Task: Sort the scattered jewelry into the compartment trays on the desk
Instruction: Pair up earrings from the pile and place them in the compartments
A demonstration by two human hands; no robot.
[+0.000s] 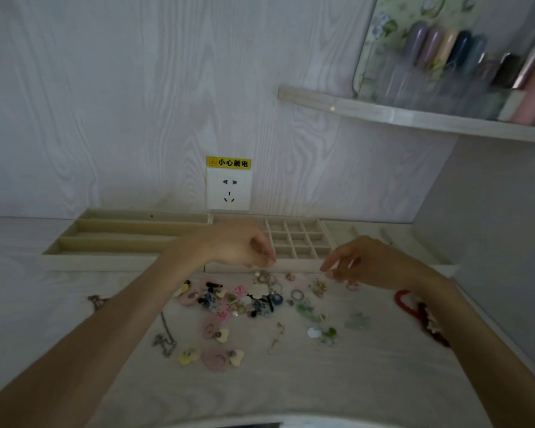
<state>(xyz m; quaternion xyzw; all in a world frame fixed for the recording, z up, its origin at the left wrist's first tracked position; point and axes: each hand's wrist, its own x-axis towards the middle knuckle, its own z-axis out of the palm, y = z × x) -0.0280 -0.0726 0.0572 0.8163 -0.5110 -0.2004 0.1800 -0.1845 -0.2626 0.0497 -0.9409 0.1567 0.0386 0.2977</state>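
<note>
Scattered jewelry (pixel 244 299) lies in a heap on the pale desk: rings (pixel 297 294), pink round earrings (pixel 215 359), green pieces (pixel 309 315) and a thin chain (pixel 166 338). Beige trays stand along the wall: one with long slots (pixel 127 233) and one with a grid of small cells (pixel 297 239). My left hand (pixel 241 245) hovers over the far edge of the heap with its fingers curled down; whether they pinch anything is hidden. My right hand (pixel 362 264) hangs just right of it, fingers loose and pointing left, above small gold pieces (pixel 318 287).
A red bead bracelet (pixel 405 301) lies at the right, near the side wall. A third tray (pixel 346 231) sits at the far right of the row. A wall socket (pixel 229 189) is behind the trays, and a shelf (pixel 414 118) with bottles juts out above right.
</note>
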